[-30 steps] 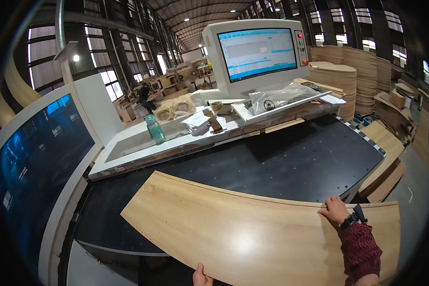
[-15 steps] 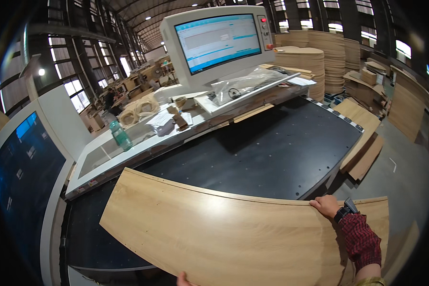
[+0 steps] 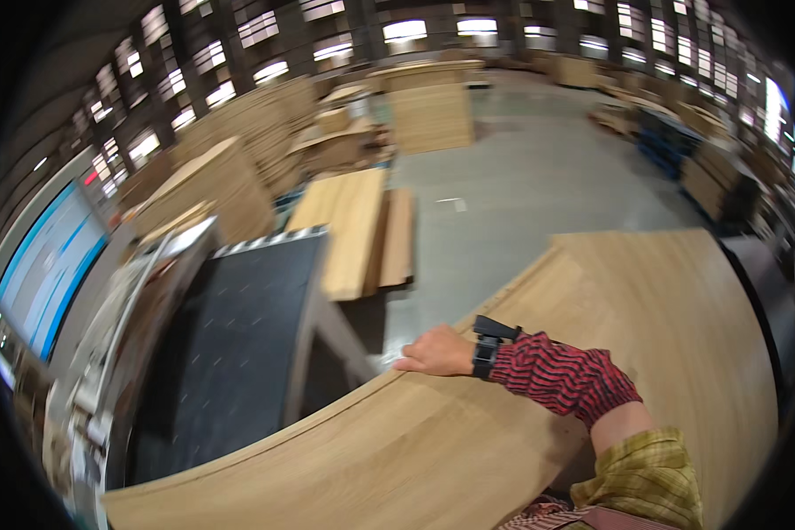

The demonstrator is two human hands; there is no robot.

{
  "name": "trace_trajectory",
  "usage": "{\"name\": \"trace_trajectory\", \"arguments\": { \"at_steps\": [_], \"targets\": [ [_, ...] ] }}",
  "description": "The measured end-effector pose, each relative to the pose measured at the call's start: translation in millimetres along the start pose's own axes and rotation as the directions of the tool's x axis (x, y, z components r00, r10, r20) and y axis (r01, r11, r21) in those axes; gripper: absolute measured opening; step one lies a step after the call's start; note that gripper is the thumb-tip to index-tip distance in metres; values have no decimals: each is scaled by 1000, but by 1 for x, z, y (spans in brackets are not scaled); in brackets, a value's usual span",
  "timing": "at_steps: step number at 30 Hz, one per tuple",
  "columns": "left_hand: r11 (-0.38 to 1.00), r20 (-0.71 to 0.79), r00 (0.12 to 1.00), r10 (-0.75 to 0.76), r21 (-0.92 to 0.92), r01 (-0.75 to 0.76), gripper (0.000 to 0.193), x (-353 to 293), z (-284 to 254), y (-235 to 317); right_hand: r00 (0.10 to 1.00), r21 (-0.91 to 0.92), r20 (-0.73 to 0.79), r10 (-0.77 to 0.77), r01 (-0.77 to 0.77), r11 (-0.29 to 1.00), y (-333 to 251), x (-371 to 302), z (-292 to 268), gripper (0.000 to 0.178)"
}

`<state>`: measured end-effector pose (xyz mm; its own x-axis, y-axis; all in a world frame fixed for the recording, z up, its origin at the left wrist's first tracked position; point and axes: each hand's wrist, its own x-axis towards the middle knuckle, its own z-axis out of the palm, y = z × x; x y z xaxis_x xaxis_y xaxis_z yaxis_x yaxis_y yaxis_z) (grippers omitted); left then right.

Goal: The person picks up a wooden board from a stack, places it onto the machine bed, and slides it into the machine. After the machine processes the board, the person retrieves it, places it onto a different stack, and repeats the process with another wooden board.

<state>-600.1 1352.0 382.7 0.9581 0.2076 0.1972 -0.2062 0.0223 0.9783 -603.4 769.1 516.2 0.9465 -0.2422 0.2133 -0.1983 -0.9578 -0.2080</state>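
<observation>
A long wood-grain panel (image 3: 371, 450) with a groove along its far edge stretches from the lower left up to the right. My right hand (image 3: 437, 352) is closed over that far edge, the thumb side toward the machine bed. A dark wrist device and a red-and-black striped sleeve cover the wrist and forearm, which crosses above the board. My left hand is out of view; a bit of striped cloth shows at the bottom edge. Just left of the panel lies the black machine bed (image 3: 225, 353), apart from my hand.
A tilted monitor (image 3: 51, 265) stands at the far left. Beyond the bed lie wooden boards (image 3: 340, 221), with tall stacks of panels (image 3: 247, 132) behind. Another board stack (image 3: 431, 110) stands on the grey floor (image 3: 521, 177). Blue pallets (image 3: 667, 141) are at the far right.
The view has swung to the right, so the monitor and machine bed now sit at the left. My right hand keeps its hold on the panel. My left fingertips have left the view.
</observation>
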Motion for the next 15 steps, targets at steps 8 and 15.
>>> {"name": "trace_trajectory", "arguments": {
  "at_steps": [8,15],
  "targets": [
    [961,332,943,32,-269,61,50,-11,166,44,906,-32,-250,341,-360,932,104,-196,-130,52],
    [787,696,652,-301,-204,582,53,-80,331,90,623,-86,-425,657,-750,656,125,-403,-193,47]
  ]
}}
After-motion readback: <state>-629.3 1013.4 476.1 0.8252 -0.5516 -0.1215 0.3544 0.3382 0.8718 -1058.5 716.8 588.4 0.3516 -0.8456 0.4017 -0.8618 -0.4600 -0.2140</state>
